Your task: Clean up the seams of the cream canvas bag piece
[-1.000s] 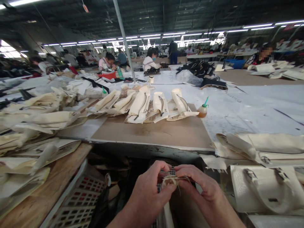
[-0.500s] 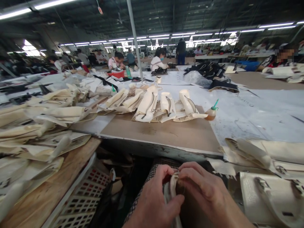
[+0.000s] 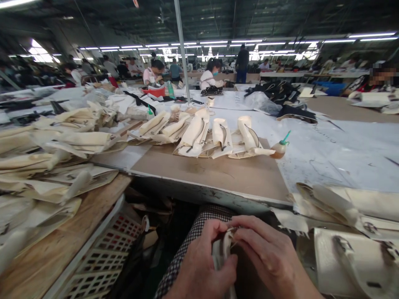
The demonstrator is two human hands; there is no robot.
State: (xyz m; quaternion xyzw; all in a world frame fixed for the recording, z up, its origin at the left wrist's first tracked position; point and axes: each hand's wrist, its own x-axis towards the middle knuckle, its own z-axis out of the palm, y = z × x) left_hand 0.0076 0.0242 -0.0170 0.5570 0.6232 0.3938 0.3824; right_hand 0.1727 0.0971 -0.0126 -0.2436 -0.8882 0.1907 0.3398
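Observation:
Low in front of me, over my lap, my left hand (image 3: pixel 207 259) is closed around a cream bag piece (image 3: pixel 226 249), seen edge-on, with its thumb pressed along the side. My right hand (image 3: pixel 264 245) pinches the top end of the same piece, fingertips meeting those of the left. What lies between the fingertips is too small to make out. Beyond the hands, on the table's brown board (image 3: pixel 205 168), stands a row of cream bag pieces (image 3: pixel 193 132) with zippers. At that row's right end is a bottle (image 3: pixel 279 146) with a green nozzle and amber liquid.
Stacked cream pieces (image 3: pixel 59 166) cover the left side, above a white plastic basket (image 3: pixel 106 245). A cream handbag (image 3: pixel 352 257) with handles lies at the right. A thin pole (image 3: pixel 183 54) rises from the table. Several people work farther back; black pieces (image 3: pixel 274 93) lie across the table.
Both hands stay on the cream piece, with small shifts of the fingers at its top end. The camera view has moved slightly, and more of the checked cloth on my lap shows.

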